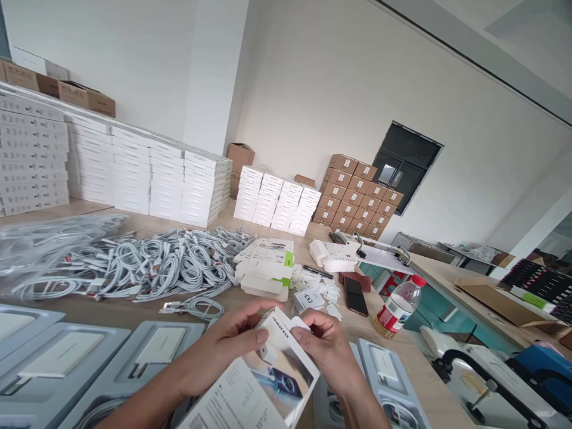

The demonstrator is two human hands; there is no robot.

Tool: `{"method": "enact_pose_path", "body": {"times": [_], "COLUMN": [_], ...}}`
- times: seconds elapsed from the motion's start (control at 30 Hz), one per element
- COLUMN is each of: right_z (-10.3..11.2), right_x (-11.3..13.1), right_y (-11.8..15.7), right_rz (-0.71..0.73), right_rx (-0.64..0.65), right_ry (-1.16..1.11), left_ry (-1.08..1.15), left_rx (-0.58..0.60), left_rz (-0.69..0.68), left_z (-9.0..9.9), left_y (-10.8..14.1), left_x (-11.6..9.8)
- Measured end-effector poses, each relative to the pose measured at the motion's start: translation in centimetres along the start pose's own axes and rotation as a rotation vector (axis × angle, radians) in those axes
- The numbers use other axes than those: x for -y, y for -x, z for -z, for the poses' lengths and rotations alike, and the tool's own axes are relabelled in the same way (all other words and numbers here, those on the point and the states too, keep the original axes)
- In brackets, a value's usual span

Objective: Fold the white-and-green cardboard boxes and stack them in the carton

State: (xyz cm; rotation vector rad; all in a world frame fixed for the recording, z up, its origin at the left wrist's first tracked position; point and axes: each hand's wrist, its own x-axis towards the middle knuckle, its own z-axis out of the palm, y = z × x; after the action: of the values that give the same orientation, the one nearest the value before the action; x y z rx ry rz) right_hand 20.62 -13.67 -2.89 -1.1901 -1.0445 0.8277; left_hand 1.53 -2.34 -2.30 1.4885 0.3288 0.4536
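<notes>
My left grip [243, 335] clasps the box [286, 387], thumb on its face, while my right grip [322, 344] pinches a white tab [299, 323] at its far edge. The box lies between both, stretching back toward me (its near end runs out of view).

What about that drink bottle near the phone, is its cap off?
No: a red cap sits on top of the bottle, which stands just right of the phone.
</notes>
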Motion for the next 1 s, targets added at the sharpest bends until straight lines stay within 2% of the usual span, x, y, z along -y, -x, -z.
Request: {"method": "enact_pose_path", "body": {"times": [0.13,0.4,0.57,0.67,0.8,1.0], "right_z": [-0.1,-0.1,0.4,0.9,1.1,-0.1], "right_x": [-0.1,0.2,0.2,-0.1,0.1,1.3], "right_y": [0.0,0.2,0.2,-0.1,-0.2,0.5], "right_rz": [-0.047,-0.027,-0.012,-0.027,0.030,0.212], "right_rx": [-0.024,-0.018,0.037,0.013,-0.012,0.033], "right_ry": [-0.021,0.021,0.015,-0.005,0.063,0.271], "left_ry": [-0.003,0.041,0.066,0.109,0.185,0.218], "left_rx": [-0.012,0.001,-0.028,-0.079,-0.197,-0.268], "left_rz": [0.007,0.016,0.006,-0.012,-0.017,-0.087], "left_z": [-0.2,-0.4,-0.2,0.0,0.2,0.7], "left_y": [0.0,0.0,-0.3,-0.4,-0.4,-0.6], "left_x": [-0.3,-0.5,-0.6,-0.7,-0.9,-1.4]}}
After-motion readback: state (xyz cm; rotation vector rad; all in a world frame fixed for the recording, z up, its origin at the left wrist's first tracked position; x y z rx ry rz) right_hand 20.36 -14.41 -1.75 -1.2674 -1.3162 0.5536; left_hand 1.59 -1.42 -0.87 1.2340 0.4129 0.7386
